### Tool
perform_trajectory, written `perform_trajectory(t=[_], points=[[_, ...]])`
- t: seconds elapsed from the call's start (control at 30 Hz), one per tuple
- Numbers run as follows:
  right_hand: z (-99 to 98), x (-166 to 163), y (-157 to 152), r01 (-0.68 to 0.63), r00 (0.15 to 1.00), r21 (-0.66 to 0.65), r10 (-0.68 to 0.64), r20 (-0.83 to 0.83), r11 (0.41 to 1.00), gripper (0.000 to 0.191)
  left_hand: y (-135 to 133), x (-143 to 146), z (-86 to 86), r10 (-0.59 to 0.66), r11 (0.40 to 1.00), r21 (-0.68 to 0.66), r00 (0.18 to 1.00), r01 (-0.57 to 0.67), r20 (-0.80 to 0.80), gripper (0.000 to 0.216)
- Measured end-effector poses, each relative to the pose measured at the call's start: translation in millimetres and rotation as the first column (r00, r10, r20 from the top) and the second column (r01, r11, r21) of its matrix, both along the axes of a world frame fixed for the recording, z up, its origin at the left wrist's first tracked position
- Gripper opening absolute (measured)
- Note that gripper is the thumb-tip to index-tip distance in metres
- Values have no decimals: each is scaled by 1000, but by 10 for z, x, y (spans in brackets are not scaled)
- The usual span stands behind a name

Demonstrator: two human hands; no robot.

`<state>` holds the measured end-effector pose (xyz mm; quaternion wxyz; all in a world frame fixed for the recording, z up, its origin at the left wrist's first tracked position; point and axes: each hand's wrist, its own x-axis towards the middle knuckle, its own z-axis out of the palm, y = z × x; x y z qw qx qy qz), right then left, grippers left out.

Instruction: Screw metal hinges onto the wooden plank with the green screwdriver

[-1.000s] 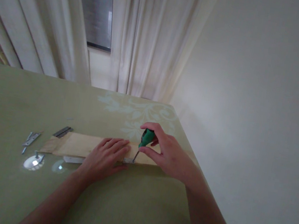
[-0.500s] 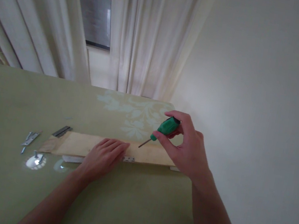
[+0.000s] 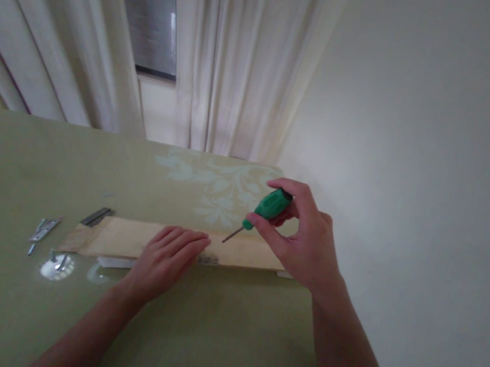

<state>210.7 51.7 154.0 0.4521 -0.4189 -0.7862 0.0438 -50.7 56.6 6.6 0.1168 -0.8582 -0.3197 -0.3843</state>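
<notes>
A long pale wooden board [image 3: 125,236] lies across the table. My left hand [image 3: 171,259] rests on top of it, palm down, with the fingers laid flat and close together. Beside those fingertips, at the board's near edge, sits a small metal hinge plate [image 3: 209,259] with holes in it. My right hand [image 3: 299,235] is closed around the handle of a green screwdriver [image 3: 270,206], thumb on one side and fingers on the other. Its shaft slants down to the left, with the tip above the board and apart from the hinge plate.
Metal hinge pieces and screws [image 3: 46,229] lie on the green table [image 3: 184,335] at the left. A dark grey metal piece [image 3: 97,217] touches the board's left end. White pieces [image 3: 115,263] show under the board. Curtains [image 3: 255,61] and a wall [image 3: 419,143] stand behind.
The whole view has shifted slightly, so the board and both hands appear a little further left. Both hands keep the same pose, and the screwdriver stays held above the board.
</notes>
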Motion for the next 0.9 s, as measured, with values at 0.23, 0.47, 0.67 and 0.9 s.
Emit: perform_trajectory(t=[0.23,0.47,0.67,0.9], points=[[-13,-8,25,6,1000,-7,-6,14,1000,49,-76,61,40,-57,997,-48,995,53,-77,21],[33,7,-103,86,996,97,-86,-1,992,48,-56,42,-1,-4,1000,-31,982,-2,-190,39],[118,50,-307,179,944,191,-114,-311,965,46,-38,-42,73,40,998,-42,994,-44,-98,33],[-680,185,-412,99,842,-210,-194,-503,973,49,27,-58,-46,82,980,-157,966,-123,-244,43]])
